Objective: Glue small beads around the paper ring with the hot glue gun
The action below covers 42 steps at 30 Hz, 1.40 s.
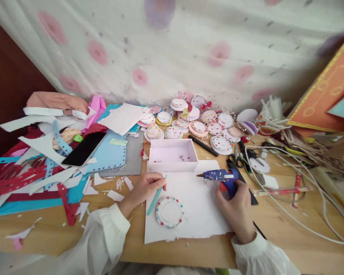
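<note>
My left hand (151, 185) is closed, its thumb and fingertips pinching teal tweezers (154, 202) that slant down over a white sheet (195, 214). Just below, a round white paper disc (169, 212) lies on the sheet, ringed with red and blue beads. At the sheet's right side my right hand (236, 210) grips a blue hot glue gun (229, 178) by its handle, fingers partly hidden. The gun's nozzle points left. Behind the sheet stands a pale pink open box (173, 168) with a few small red bits inside.
Several finished-looking beaded discs (208, 128) crowd the back by the curtain. A phone (84, 149) lies on paper scraps (51, 172) at the left. On the right are scissors (236, 160), looped white cable (312, 229) and a cup of glue sticks (271, 122).
</note>
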### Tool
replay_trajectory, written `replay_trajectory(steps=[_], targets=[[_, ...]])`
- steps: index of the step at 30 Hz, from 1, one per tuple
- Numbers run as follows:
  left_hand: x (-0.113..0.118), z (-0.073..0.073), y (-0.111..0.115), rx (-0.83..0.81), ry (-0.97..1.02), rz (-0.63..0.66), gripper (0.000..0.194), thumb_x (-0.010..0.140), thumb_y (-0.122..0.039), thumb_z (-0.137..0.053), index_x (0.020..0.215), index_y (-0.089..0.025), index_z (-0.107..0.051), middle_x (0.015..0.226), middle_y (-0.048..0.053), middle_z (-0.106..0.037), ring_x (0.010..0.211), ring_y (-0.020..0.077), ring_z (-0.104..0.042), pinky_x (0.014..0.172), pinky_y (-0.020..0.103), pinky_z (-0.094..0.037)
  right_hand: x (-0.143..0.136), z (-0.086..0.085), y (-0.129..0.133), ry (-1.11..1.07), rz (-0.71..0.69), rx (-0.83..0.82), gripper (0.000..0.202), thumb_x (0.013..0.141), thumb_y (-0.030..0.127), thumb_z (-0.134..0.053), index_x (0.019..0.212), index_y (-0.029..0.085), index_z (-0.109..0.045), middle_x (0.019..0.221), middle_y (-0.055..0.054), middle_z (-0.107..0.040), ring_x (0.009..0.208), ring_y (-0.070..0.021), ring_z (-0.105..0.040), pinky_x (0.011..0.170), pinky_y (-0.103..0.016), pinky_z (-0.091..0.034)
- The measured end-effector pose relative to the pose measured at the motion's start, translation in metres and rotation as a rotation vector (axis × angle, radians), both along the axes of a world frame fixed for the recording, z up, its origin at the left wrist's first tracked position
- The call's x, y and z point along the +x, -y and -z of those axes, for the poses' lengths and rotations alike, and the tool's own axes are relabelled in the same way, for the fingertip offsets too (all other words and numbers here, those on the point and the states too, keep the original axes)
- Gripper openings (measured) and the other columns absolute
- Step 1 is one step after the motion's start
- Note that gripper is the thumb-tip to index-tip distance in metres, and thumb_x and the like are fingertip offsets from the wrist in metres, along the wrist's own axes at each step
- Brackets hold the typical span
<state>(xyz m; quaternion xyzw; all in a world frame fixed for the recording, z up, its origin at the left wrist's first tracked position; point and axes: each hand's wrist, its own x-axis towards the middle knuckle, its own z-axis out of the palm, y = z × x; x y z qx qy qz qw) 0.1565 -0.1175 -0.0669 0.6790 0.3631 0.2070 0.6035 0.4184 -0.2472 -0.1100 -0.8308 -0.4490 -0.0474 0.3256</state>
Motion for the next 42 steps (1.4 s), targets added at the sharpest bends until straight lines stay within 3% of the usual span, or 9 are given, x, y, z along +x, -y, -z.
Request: replay_trajectory(steps=[4, 7, 10, 14, 18, 23, 28, 35, 42], targets=[[-0.004, 0.004, -0.001, -0.083, 0.064, -0.112, 0.033, 0.080, -0.038, -0.055, 0.058, -0.015, -0.063, 0.059, 0.002, -0.057, 0.056, 0.0122, -0.041, 0.056, 0.025, -0.034, -0.001, 0.002, 0.000, 0.150, -0.089, 0.104, 0.042, 0.075, 0.038, -0.063, 0.107, 0.016, -0.046, 0.095, -0.011, -0.053, 0.092, -0.0290, -0.052, 0.084, -0.049, -0.044], [-0.005, 0.009, -0.001, -0.177, 0.160, -0.197, 0.031, 0.076, -0.038, -0.059, 0.060, -0.014, -0.068, 0.060, 0.003, -0.062, 0.054, 0.0112, -0.042, 0.054, 0.025, -0.034, -0.014, -0.015, -0.006, 0.172, -0.234, 0.223, 0.028, 0.081, 0.027, -0.059, 0.106, 0.018, -0.050, 0.099, -0.011, -0.055, 0.096, -0.0283, -0.054, 0.086, -0.049, -0.046], [-0.005, 0.013, -0.001, -0.290, 0.242, -0.258, 0.030, 0.074, -0.040, -0.063, 0.064, -0.013, -0.071, 0.062, 0.004, -0.063, 0.054, 0.0108, -0.045, 0.053, 0.024, -0.035, -0.037, -0.044, -0.017, 0.130, -0.547, 0.280, 0.025, 0.085, 0.016, -0.054, 0.110, 0.021, -0.052, 0.102, -0.010, -0.058, 0.098, -0.0245, -0.057, 0.083, -0.042, -0.050], [-0.003, 0.017, 0.001, -0.372, 0.323, -0.327, 0.027, 0.072, -0.041, -0.066, 0.066, -0.014, -0.071, 0.063, 0.004, -0.063, 0.057, 0.0125, -0.051, 0.055, 0.025, -0.041, -0.077, -0.077, -0.041, 0.298, -1.061, 0.173, 0.030, 0.087, 0.011, -0.053, 0.116, 0.018, -0.053, 0.108, -0.010, -0.063, 0.097, -0.0207, -0.059, 0.081, -0.035, -0.052], [-0.002, 0.018, 0.003, -0.357, 0.327, -0.387, 0.019, 0.073, -0.036, -0.066, 0.067, -0.018, -0.068, 0.069, 0.004, -0.066, 0.067, 0.0164, -0.058, 0.060, 0.028, -0.046, -0.103, -0.086, -0.066, 0.514, -1.269, 0.180, 0.021, 0.092, 0.012, -0.048, 0.110, 0.011, -0.058, 0.103, -0.012, -0.067, 0.096, -0.0207, -0.060, 0.081, -0.034, -0.052], [0.000, 0.018, 0.005, -0.405, 0.411, -0.399, 0.018, 0.069, -0.035, -0.071, 0.068, -0.017, -0.067, 0.074, 0.004, -0.065, 0.073, 0.0167, -0.058, 0.065, 0.028, -0.046, -0.105, -0.077, -0.074, 0.604, -1.249, 0.313, 0.019, 0.093, 0.009, -0.045, 0.102, 0.009, -0.063, 0.096, -0.012, -0.070, 0.093, -0.0217, -0.060, 0.079, -0.035, -0.051], [0.004, 0.018, 0.009, -0.429, 0.433, -0.270, 0.031, 0.073, -0.044, -0.069, 0.063, -0.015, -0.065, 0.061, 0.001, -0.058, 0.059, 0.0121, -0.050, 0.059, 0.026, -0.042, -0.093, -0.063, -0.067, 0.481, -1.188, 0.416, 0.021, 0.089, 0.006, -0.049, 0.106, 0.012, -0.060, 0.092, -0.011, -0.068, 0.084, -0.0207, -0.059, 0.074, -0.036, -0.050], [0.002, 0.010, 0.012, 0.074, 0.129, -0.168, 0.028, 0.086, -0.029, -0.054, 0.064, -0.014, -0.064, 0.062, 0.002, -0.058, 0.063, 0.0136, -0.053, 0.062, 0.025, -0.041, -0.064, -0.040, -0.056, -0.303, -0.633, 0.604, 0.011, 0.089, 0.013, -0.053, 0.094, 0.022, -0.053, 0.079, -0.003, -0.054, 0.072, -0.0177, -0.054, 0.064, -0.033, -0.044], [-0.003, 0.008, 0.007, 0.384, 0.005, 0.145, 0.009, 0.080, -0.010, -0.056, 0.074, -0.016, -0.061, 0.078, 0.002, -0.060, 0.077, 0.0151, -0.056, 0.073, 0.026, -0.043, -0.070, -0.013, -0.030, -0.706, -0.673, 0.448, 0.005, 0.093, 0.022, -0.048, 0.090, 0.021, -0.052, 0.077, -0.001, -0.049, 0.065, -0.0147, -0.049, 0.058, -0.029, -0.041]])
